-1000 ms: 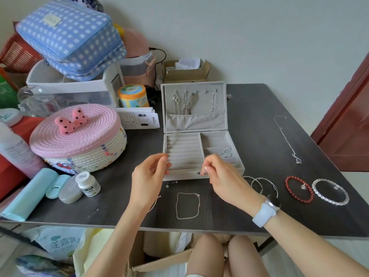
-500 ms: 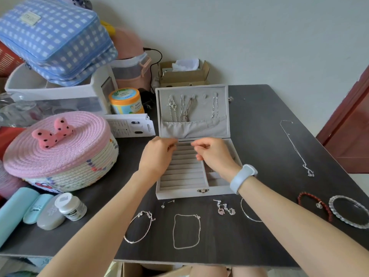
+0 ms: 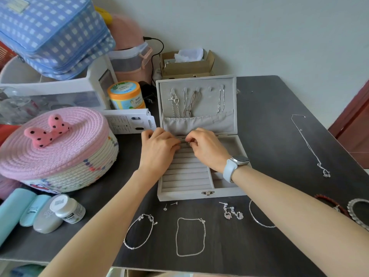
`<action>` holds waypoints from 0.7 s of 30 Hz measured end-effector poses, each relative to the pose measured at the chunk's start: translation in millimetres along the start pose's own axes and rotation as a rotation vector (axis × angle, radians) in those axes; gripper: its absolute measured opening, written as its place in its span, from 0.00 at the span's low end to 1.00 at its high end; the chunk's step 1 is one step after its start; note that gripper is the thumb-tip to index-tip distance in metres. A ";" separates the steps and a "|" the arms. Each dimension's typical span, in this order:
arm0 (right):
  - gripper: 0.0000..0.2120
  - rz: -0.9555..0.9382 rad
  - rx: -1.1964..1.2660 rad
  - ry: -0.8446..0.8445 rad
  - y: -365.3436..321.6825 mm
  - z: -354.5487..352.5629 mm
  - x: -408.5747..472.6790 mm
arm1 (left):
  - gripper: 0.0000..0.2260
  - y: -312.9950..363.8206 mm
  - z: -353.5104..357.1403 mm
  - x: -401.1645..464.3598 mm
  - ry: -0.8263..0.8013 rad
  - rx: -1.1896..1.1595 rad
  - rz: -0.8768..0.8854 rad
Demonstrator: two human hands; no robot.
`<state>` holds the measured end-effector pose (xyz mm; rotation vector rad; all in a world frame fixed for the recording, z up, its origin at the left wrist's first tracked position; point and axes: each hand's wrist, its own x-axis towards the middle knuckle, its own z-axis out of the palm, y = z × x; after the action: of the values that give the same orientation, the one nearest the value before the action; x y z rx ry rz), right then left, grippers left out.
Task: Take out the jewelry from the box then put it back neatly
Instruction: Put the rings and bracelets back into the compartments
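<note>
pinching something tiny, both hands over box rear.

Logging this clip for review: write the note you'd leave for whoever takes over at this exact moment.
Left hand and right hand: both at the back ring rows of the open jewelry box, fingers curled round a small metal piece; too small to identify.
On the table: two chain bracelets, ear studs, dangly earrings, thin bangle, long necklace, red bracelet, clear bangle.
Done: most pieces laid out.
Left: seat this piece, return the rest neatly.
</note>
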<state>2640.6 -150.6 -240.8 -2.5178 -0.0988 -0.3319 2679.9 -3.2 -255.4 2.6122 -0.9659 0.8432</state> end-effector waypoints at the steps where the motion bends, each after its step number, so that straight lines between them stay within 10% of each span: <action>1: 0.09 0.002 -0.002 -0.004 0.4 0.6 0.3 | 0.05 -0.4 0.1 -0.6 0.018 0.005 -0.011; 21: 0.13 -0.148 -0.110 0.082 -1.6 -5.1 -21.9 | 0.12 12.1 -19.5 -28.4 0.029 -0.063 -0.059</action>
<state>2618.0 -152.1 -241.6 -2.6073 -0.2419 -0.5122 2645.9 10.2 -256.2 2.5552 -0.8880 0.8199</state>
